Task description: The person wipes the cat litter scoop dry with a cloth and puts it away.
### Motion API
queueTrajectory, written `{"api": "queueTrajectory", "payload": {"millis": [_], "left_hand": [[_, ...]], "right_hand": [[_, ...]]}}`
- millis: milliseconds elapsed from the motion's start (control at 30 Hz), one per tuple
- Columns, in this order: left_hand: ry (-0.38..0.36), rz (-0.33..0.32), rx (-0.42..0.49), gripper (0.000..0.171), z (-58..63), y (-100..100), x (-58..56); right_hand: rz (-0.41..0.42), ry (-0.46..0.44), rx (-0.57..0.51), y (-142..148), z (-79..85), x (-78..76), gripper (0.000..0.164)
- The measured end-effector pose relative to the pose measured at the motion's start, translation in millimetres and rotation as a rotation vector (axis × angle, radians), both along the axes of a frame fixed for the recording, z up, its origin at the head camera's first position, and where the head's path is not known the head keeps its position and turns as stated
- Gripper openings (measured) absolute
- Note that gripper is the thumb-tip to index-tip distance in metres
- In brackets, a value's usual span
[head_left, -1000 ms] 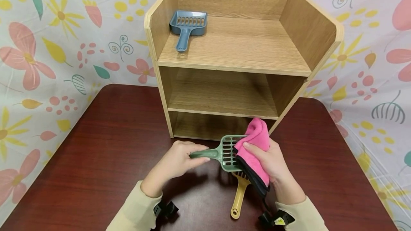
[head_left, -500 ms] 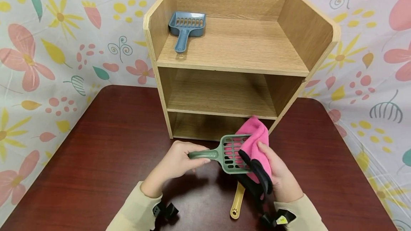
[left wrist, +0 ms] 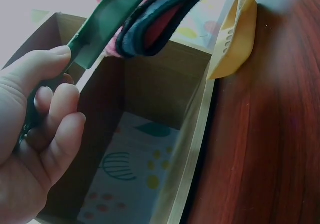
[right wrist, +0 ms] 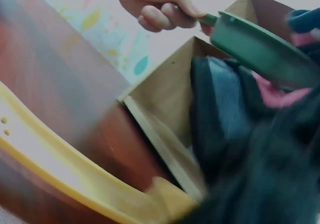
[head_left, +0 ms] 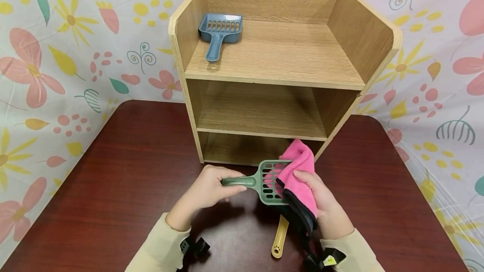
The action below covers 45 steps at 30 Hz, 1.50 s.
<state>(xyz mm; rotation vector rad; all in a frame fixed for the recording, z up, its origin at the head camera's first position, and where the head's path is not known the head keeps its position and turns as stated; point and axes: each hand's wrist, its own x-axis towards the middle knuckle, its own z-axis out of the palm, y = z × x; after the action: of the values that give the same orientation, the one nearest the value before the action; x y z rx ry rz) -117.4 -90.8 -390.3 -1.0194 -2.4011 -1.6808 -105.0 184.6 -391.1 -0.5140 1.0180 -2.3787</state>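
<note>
My left hand (head_left: 209,188) grips the handle of a green slotted litter scoop (head_left: 260,181), held above the table with its head toward the right. My right hand (head_left: 327,207) holds a pink cloth (head_left: 300,186) with black edging against the right end of the scoop head. Pink shows through the slots, so part of the cloth lies behind them. In the left wrist view, fingers and thumb curl round the green scoop (left wrist: 102,28). Beneath the cloth lies a yellow litter scoop (head_left: 280,238); its handle shows, but its head is hidden in the head view.
A wooden shelf unit (head_left: 272,81) stands at the back of the dark red table (head_left: 124,192). On its top board, at the left, sits a blue litter scoop (head_left: 215,45). A flower-patterned sheet (head_left: 90,58) hangs behind.
The right hand and cloth shifted right off part of the scoop's face, then came back left over it. The cloth now also shows behind the slots. The left hand stays nearly still.
</note>
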Motion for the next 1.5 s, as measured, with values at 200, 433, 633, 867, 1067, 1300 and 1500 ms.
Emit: {"api": "queueTrajectory", "payload": {"millis": [200,433,633,867,1067,1300,1500], "left_hand": [[0.052,0.018,-0.032,0.016,-0.1,1,0.8],[0.215,0.082,-0.123,0.025,-3.8,4,-0.8],[0.126,0.065,-0.108,0.019,-1.2,1,-1.4],[0.016,0.063,-0.103,0.016,3.7,-4,-2.3],[0.013,0.050,-0.139,0.014,3.6,-3,-2.8],[0.023,0.053,-0.151,0.009,2.5,0,-0.6],[0.193,0.076,-0.163,0.008,2.2,7,3.7]], "right_hand": [[-0.335,0.059,0.417,2,-0.5,-1.8,0.018],[-0.633,-0.016,0.789,-5,1.3,-2.6,0.021],[-0.810,0.109,0.994,-5,11.5,0.5,0.039],[-0.954,0.514,1.118,3,22.7,11.2,0.037],[-0.994,0.868,1.146,-3,23.5,16.5,0.036],[-0.939,1.082,1.171,-18,20.1,18.2,0.033],[-0.946,1.235,1.330,-32,10.5,17.5,0.039]]}}
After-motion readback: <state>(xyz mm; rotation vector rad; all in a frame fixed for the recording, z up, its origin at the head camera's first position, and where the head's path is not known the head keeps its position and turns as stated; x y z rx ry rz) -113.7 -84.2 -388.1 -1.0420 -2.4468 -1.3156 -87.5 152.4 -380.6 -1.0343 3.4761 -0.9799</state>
